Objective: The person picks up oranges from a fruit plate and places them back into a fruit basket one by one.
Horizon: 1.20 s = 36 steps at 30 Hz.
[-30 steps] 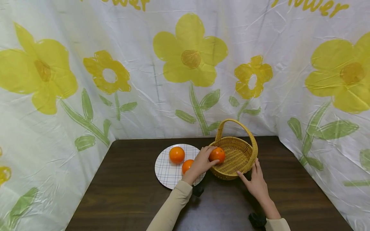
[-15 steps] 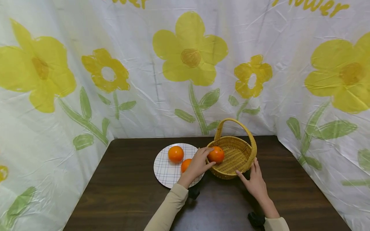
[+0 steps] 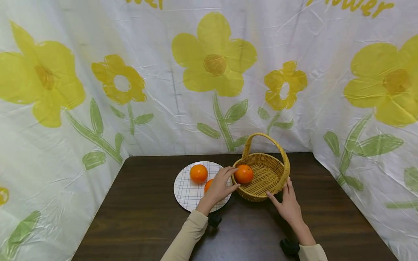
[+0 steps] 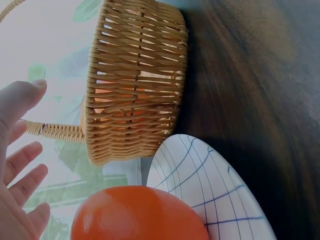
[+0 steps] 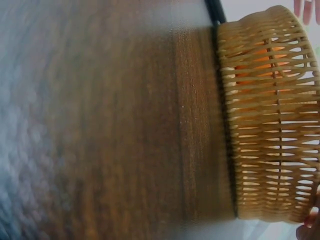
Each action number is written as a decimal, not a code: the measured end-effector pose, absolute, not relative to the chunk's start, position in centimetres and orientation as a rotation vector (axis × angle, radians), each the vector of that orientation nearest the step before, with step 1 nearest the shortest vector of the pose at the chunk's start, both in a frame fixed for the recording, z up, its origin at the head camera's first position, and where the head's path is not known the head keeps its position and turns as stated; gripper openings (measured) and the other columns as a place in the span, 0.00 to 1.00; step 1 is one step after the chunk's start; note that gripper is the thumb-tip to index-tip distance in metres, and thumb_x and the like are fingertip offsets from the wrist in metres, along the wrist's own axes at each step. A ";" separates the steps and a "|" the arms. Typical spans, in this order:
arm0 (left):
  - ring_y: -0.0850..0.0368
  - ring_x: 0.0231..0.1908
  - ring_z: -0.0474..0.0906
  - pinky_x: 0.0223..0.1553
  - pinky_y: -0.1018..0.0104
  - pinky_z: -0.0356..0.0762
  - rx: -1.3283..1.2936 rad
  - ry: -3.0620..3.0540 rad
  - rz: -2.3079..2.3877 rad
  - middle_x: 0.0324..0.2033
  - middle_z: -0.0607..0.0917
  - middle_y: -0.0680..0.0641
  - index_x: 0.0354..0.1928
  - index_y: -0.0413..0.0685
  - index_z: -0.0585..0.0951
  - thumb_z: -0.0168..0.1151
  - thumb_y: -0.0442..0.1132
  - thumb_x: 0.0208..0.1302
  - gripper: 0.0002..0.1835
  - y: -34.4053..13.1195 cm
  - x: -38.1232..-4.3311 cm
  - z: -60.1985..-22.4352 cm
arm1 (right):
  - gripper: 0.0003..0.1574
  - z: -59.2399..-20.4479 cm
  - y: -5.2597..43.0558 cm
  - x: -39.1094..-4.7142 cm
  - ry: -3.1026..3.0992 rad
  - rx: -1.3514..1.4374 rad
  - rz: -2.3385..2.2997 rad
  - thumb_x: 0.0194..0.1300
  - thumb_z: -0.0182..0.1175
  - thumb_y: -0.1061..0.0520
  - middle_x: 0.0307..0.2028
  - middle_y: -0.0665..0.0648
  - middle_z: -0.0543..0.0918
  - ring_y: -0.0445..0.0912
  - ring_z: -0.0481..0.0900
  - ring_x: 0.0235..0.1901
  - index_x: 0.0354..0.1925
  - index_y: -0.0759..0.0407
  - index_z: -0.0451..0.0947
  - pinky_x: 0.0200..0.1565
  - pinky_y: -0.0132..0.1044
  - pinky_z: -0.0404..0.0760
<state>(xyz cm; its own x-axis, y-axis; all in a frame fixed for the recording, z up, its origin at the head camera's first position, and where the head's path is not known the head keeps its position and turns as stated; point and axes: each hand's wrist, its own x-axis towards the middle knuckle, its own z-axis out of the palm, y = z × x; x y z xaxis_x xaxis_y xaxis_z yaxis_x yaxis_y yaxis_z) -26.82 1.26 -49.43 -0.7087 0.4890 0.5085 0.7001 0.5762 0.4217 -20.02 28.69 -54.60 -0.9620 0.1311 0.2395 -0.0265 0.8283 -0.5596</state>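
Note:
In the head view, one orange (image 3: 244,174) lies inside the left part of a yellow wicker basket (image 3: 266,172) with an arched handle. My left hand (image 3: 222,184) is at the basket's left rim, beside that orange. Its fingers are spread apart with nothing between them in the left wrist view. Straight fingers and thumb of my right hand (image 3: 289,206) rest on the basket's right front side; only fingertips show in the right wrist view. Two more oranges sit on a round white checked plate (image 3: 186,194): one orange (image 3: 199,174) in full view, the other (image 3: 208,185) partly behind my left hand.
The plate stands just left of the basket on a dark wooden table (image 3: 137,217). A white curtain (image 3: 156,134) printed with yellow flowers hangs behind the table and at its sides. Each wrist carries a small black device, such as the device (image 3: 289,248) on the right.
My left hand has let go of the orange in the basket and drawn back a little to the left. The right hand stays against the basket.

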 end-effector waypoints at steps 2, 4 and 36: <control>0.51 0.58 0.68 0.64 0.52 0.61 -0.965 -2.478 -0.887 0.57 0.74 0.46 0.60 0.47 0.73 0.66 0.47 0.56 0.29 1.1 -26.8 -49.6 | 0.59 -54.6 28.7 -20.1 -2.742 -0.079 0.846 0.61 0.53 0.32 0.72 0.59 0.31 0.67 0.47 0.67 0.73 0.48 0.30 0.43 0.68 0.67; 0.52 0.59 0.68 0.64 0.52 0.59 -0.961 -2.481 -0.896 0.58 0.73 0.46 0.60 0.47 0.72 0.66 0.47 0.56 0.30 0.9 -26.8 -49.7 | 0.59 -54.6 28.7 -20.1 -2.747 -0.080 0.845 0.61 0.53 0.32 0.72 0.58 0.30 0.67 0.47 0.67 0.73 0.49 0.30 0.43 0.68 0.68; 0.50 0.61 0.66 0.60 0.54 0.66 -0.842 -2.552 -0.952 0.60 0.71 0.45 0.62 0.51 0.70 0.68 0.51 0.53 0.34 -3.0 -26.2 -50.9 | 0.60 -55.0 28.9 -20.2 -2.742 -0.090 0.838 0.61 0.52 0.31 0.72 0.59 0.31 0.67 0.47 0.67 0.73 0.56 0.32 0.43 0.69 0.68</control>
